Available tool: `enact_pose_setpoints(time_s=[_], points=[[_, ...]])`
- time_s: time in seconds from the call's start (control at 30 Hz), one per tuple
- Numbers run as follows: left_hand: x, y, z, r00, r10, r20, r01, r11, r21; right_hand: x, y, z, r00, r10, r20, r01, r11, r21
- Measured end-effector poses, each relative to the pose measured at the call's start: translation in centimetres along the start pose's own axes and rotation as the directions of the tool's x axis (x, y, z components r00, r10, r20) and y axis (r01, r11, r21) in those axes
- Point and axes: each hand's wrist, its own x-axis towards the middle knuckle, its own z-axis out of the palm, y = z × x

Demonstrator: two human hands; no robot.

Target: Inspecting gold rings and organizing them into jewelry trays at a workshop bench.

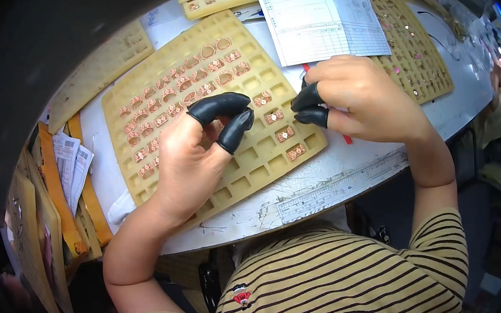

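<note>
A yellowish compartment tray (264, 65) lies on the white table, with rows of ornate copper-coloured rings in its square pockets. Over its middle is my left hand (195, 153), black finger cots on thumb and forefinger, their tips close together; whether something small sits between them cannot be told. My right hand (359, 99) is at the tray's right edge, also in black finger cots, fingers curled. A thin red tool (347, 139) shows below and above that hand and seems to be held in it. Between the hands, a ring (274, 116) rests in a pocket, with others above and below it.
A printed form (323, 16) lies beyond my right hand, overlapping a second tray (440, 63) of small jewellery pieces. A ruler (341, 188) runs along the near table edge. More trays (99, 67) and papers (70, 166) are at the left. Eyeglasses (446, 39) lie far right.
</note>
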Motion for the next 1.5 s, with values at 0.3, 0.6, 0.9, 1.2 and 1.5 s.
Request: enact_pose_setpoints(time_s=[0.3, 0.6, 0.9, 1.2, 1.5], points=[[0.7, 0.4, -1.8, 0.961, -0.265, -0.081, 0.197, 0.857, -0.477, 5.5, 2.8, 2.4, 0.975, 0.22, 0.01, -0.219, 0.972, -0.08], [0.7, -0.6, -1.4, 0.984, -0.164, -0.067, 0.14, 0.95, -0.279, 6.0, 2.4, 3.2, 0.986, 0.138, -0.096, -0.154, 0.971, -0.184], [0.2, 1.0, -1.5, 0.992, 0.01, 0.125, -0.015, 0.999, 0.04, 3.0, -1.7, 2.3, 0.94, -0.063, -0.335, 0.11, 0.986, 0.123], [-0.2, 1.5, -0.9, 0.994, -0.04, 0.103, 0.044, 0.998, -0.038, 2.0, -1.6, 3.2, 0.939, 0.057, -0.34, 0.041, 0.96, 0.276], [-0.2, 1.4, -0.9, 0.992, -0.016, 0.122, 0.02, 0.999, -0.032, 1.6, -1.8, 3.8, 0.937, 0.034, -0.347, 0.076, 0.951, 0.299]])
